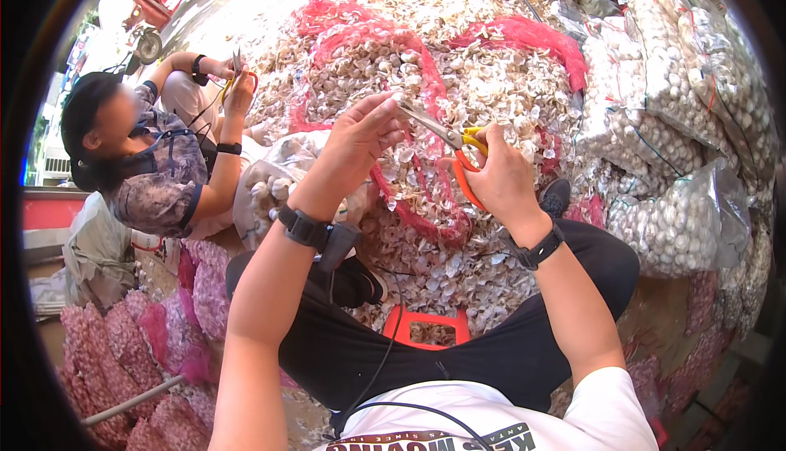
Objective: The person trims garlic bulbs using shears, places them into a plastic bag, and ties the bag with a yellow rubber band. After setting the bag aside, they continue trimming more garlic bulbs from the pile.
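Observation:
My right hand [501,171] grips a pair of scissors [446,133] with red and yellow handles, their metal blades pointing up and left. Close to the blade tips, my left hand [364,135] has its thumb and fingers pinched together; whatever they hold is too small or hidden to make out. Beneath both hands spreads a heap of dry garlic skins and stem scraps [417,267], with red mesh netting [442,226] lying across it. A pale sack with garlic bulbs [266,193] in its mouth stands left of my left forearm.
A co-worker [164,156] sits at the left, also holding scissors [237,64]. Clear bags packed with garlic [667,226] are piled at the right. Pink mesh sacks [98,344] fill the lower left. A red plastic stool [434,320] shows between my legs.

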Motion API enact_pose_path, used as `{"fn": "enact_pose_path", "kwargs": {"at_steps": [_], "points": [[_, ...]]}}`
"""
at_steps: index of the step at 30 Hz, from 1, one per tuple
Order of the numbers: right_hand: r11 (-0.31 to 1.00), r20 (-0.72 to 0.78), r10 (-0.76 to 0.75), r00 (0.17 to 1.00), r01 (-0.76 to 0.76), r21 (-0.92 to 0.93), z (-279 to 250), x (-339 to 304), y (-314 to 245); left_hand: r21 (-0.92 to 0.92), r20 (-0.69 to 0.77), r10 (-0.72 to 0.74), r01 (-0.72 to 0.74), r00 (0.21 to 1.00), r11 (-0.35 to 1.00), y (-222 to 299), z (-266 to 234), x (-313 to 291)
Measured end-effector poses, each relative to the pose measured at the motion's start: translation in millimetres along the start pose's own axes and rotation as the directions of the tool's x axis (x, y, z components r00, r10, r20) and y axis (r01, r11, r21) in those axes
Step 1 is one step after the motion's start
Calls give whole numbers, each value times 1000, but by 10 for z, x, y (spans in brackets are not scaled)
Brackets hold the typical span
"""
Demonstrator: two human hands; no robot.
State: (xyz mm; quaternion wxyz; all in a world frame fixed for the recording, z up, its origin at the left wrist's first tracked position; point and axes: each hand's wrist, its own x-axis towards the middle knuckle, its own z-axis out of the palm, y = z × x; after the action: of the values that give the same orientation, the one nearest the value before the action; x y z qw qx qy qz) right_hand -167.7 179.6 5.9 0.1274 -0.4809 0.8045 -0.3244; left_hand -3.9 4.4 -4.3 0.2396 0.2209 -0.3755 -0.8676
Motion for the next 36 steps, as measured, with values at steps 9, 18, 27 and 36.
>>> {"fn": "enact_pose_path", "kwargs": {"at_steps": [9,18,27,36], "points": [[997,-144,-28,989,37,60,-6,-19,-22,-89,99,2,7,995,996,-22,9,-13],[997,-95,-57,994,62,48,-14,-47,-48,-79,-1,26,-26,1000,997,-37,69,-49],[1000,-45,-12,999,11,-27,-3,-22,-32,-41,-26,10,-11,1000,999,1,76,-55],[994,-9,44,999,-45,-95,2,-11,9,89,-22,17,-15,1000,996,8,118,-58]]}}
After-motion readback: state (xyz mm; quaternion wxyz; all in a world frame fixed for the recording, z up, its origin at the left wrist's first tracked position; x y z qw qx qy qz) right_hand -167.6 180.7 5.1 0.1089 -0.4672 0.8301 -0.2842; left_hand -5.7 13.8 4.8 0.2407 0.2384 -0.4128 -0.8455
